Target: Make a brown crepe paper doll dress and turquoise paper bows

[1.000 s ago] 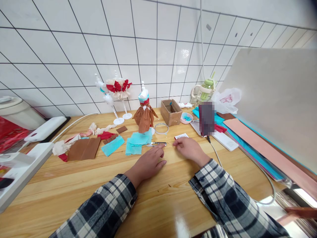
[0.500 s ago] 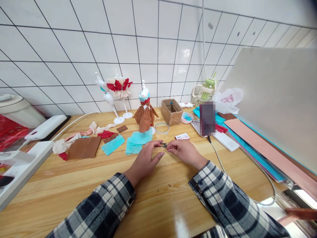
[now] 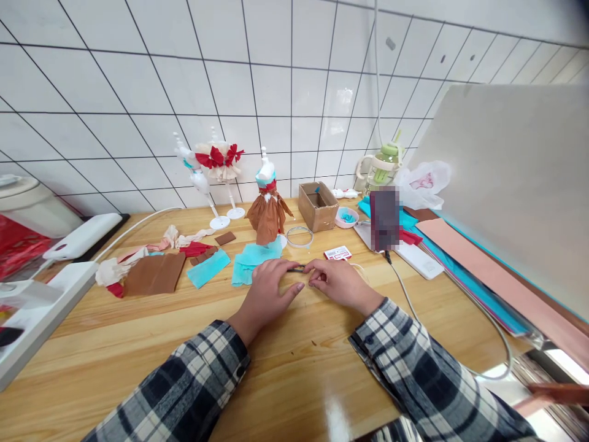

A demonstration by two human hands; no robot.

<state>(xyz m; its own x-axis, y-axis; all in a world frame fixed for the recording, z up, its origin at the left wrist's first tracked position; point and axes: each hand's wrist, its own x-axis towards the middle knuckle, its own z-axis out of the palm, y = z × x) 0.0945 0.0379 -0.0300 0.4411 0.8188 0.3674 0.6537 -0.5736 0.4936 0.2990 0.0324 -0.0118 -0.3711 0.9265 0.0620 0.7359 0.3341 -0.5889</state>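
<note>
A small, slim dark tool (image 3: 298,268) with a rounded end lies between my two hands above the wooden table; its exact kind is too small to make out. My left hand (image 3: 269,285) touches its left end with the fingertips, while the thumb stands apart. At the other end are the curled fingertips of my right hand (image 3: 338,282). Just beyond the left hand lie turquoise crepe paper pieces (image 3: 251,261). A small red and white packet (image 3: 337,253) sits behind the right hand, and a thin pale loop shows partly beside it.
A small mannequin in a brown skirt (image 3: 267,215), two more mannequins (image 3: 224,161), a cardboard box (image 3: 317,209), a metal ring (image 3: 300,237) and a pink dish (image 3: 346,222) stand behind. Paper scraps (image 3: 154,274) lie left; a cable (image 3: 407,291) and paper sheets (image 3: 488,264) lie right.
The tool has turned so that its rounded end shows less. My right fingertips have shifted slightly left and curled more; the left hand stays nearly in place. The view has moved slightly.
</note>
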